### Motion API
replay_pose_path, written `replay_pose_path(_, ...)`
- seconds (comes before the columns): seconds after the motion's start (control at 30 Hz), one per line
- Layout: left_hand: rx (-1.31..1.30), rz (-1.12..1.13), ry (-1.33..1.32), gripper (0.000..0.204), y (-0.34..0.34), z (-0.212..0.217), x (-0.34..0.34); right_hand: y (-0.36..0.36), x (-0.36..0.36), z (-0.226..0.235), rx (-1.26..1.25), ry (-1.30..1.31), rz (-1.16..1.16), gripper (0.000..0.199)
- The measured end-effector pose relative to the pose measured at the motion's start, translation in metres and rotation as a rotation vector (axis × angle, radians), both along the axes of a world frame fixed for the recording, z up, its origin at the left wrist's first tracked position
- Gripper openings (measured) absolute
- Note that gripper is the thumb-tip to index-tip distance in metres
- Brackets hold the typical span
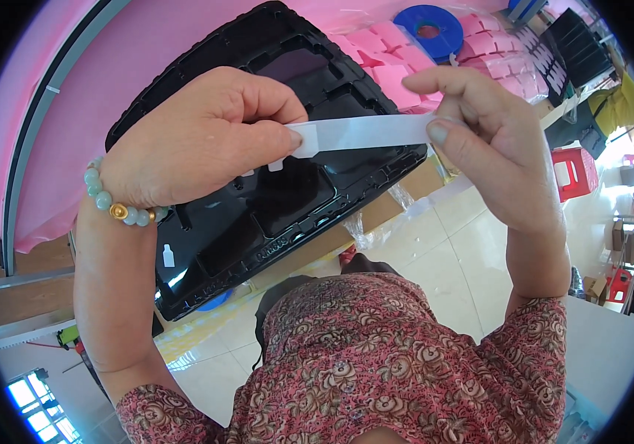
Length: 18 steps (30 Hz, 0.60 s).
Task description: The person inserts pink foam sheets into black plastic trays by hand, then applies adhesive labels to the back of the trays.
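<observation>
A white strip (372, 133) is stretched between my two hands above a black moulded plastic tray (287, 203). At its left end, my left hand (206, 137) pinches the strip by a wider white tab (306, 140) between thumb and forefinger. The other end is gripped by my right hand (491, 137) near the thumb tip, with the forefinger raised apart. Under the left fingertips, a small white piece (276, 165) shows against the tray. A white bottle-shaped piece (169, 256) lies on the tray's near left part.
Pink sheeting (161, 37) covers the surface behind the tray. Beyond the tray's far right side are pink blocks (391, 55) and a blue reel (429, 33). Cardboard (398, 196) lies below its right edge. A red stool (574, 174) stands on the tiled floor at right.
</observation>
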<state>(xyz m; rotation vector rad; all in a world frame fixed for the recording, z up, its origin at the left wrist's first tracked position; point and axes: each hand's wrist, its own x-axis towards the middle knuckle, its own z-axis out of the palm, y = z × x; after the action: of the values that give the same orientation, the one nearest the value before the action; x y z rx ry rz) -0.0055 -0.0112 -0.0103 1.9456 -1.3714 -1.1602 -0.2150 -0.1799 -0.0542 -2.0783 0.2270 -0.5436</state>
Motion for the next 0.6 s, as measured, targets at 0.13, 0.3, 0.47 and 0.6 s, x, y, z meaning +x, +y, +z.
replay_pose_path(0.13,-0.001,-0.183,0.024,0.019,0.007,0.007,-0.007,-0.012,-0.006,-0.012,0.0,0.076,-0.046,0.021)
replay_pose_path(0.3,-0.161,-0.727,0.153,0.009,0.053,0.016,-0.069,-0.021,0.005,-0.014,-0.271,0.071,0.035,0.017)
replay_pose_path(0.47,-0.014,-0.672,0.111,0.007,0.056,0.011,-0.059,-0.024,0.025,-0.023,-0.697,0.072,0.116,0.008)
replay_pose_path(0.6,0.003,-0.546,0.112,0.006,0.092,0.017,-0.066,-0.013,0.042,-0.019,-0.792,0.119,0.217,0.006)
